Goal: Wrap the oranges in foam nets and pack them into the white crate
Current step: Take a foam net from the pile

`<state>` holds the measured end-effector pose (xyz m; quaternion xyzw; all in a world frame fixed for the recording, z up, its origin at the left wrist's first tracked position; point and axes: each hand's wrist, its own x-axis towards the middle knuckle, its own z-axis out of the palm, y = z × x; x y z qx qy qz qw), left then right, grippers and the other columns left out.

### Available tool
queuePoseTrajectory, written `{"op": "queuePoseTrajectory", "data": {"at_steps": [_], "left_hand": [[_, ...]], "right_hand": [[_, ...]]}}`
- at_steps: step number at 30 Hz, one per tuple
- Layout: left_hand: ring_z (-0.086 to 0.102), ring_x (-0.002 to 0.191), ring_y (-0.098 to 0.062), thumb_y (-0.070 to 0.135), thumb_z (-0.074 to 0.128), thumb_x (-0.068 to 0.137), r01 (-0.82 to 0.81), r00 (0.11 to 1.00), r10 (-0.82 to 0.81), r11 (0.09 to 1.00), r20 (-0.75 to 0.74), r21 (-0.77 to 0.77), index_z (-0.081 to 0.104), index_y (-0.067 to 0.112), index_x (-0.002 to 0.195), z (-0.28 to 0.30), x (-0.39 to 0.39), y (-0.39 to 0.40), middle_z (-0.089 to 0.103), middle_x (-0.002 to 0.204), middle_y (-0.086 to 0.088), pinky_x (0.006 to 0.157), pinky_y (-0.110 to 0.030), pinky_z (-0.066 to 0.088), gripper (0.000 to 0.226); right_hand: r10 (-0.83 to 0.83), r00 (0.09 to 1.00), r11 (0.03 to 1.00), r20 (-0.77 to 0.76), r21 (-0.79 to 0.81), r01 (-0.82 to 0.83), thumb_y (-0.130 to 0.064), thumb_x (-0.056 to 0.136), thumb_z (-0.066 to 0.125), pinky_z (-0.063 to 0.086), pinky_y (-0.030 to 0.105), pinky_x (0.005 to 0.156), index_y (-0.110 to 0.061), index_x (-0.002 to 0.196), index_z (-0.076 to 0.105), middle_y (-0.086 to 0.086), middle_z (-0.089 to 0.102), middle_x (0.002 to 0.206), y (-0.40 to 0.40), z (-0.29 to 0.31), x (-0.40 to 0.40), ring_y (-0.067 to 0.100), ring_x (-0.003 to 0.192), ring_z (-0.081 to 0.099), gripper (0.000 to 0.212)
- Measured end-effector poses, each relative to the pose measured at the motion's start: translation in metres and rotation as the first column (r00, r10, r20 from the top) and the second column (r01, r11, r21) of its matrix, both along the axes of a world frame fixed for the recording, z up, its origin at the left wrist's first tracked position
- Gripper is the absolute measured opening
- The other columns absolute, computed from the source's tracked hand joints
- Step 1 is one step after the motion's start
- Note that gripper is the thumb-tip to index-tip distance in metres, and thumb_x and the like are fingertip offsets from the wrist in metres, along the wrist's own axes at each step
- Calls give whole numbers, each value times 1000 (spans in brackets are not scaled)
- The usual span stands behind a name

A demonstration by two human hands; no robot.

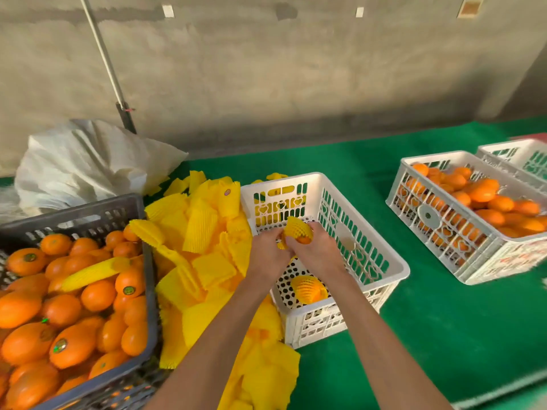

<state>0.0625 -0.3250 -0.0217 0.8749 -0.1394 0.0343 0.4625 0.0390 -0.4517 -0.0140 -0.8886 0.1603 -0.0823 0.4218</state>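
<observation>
Nearest us, our two bare forearms reach forward from the bottom edge, over a loose heap of yellow foam nets [204, 261] that spreads across the green table covering [444, 335]. To our near left stands a dark grey crate [149, 291] heaped with loose oranges [97, 294]; several carry small round stickers, too small to read, and one flattened net lies across them.

Our hands meet above the white crate [370, 247], which sits just right of the net heap, touching it. Our left hand [266, 250] curls its fingers around the trailing end of a foam net [296, 229]. Our right hand [321, 247] grips the orange in that net [305, 239] from the right side. The net covers the top of the fruit and bare peel shows below, beside the right thumb. Both hands are closed on this one bundle, held over the crate's far half.

Below them, on the crate's perforated floor near its front wall, lies one wrapped orange [309, 288]. The rest of the floor is bare.

Well to the right, across open green covering, a second white crate [438, 229] holds unwrapped oranges; red print on its near end is too blurred to read. A third white crate [515, 156] touches its far side. Far left, a crumpled white sack [88, 164] and a pole [106, 63] stand by the concrete wall [296, 69].
</observation>
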Motion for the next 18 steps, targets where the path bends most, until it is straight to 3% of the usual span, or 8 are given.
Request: {"op": "queuePoseTrajectory", "data": {"at_steps": [2,5,7,10,12,14,18], "left_hand": [[65,80,-16,12,81,84,-4,1000,5,999,-30,45,77,10,93,-4,-1,-3,75,89,-2,71,-26,51,10],[56,70,-8,10,78,83,-35,997,40,997,-68,71,74,12,84,-6,-3,-2,69,81,2,60,-13,40,5],[53,71,-10,9,76,83,-62,993,69,996,-94,71,72,12,84,-6,-4,3,65,78,1,63,-19,41,5],[57,73,-17,3,74,83,-115,988,120,992,-98,52,72,8,84,-2,-4,17,69,78,-5,65,-35,48,5],[64,80,-19,4,76,84,-151,986,156,986,-55,72,76,6,95,1,-3,33,75,90,-8,74,-38,53,11],[69,100,-24,13,81,84,-154,987,160,973,-23,169,76,7,113,1,1,53,77,111,-9,93,-38,52,30],[54,135,-27,38,87,81,-66,974,146,916,-173,397,60,17,144,-6,7,91,60,146,-7,112,-42,43,71]], "right_hand": [[-16,1000,1000,-19,-19,15,-55,84,69,55,35,70,-20,120,56,-4,67,91,-2,-7,-4,16,80,66,52],[-17,999,997,-40,-77,14,-65,84,64,51,36,89,-16,136,54,2,66,121,-1,-11,-5,23,112,63,72],[3,1000,992,-30,-128,-7,-69,84,63,48,39,98,-17,139,55,3,61,136,3,-9,-3,24,126,56,76],[81,997,985,0,-152,-80,-66,86,63,50,39,99,-21,136,58,-2,62,136,18,-3,5,19,126,56,66],[151,988,981,14,-127,-148,-60,89,64,50,38,99,-22,134,60,-4,62,135,34,0,11,17,125,57,59],[227,974,967,0,-118,-225,-50,93,64,50,38,100,-22,134,61,-3,63,135,51,1,17,16,125,58,50],[338,929,913,-149,-189,-363,-30,98,61,51,42,98,-19,136,59,4,61,137,80,-7,26,24,124,58,40]]}}
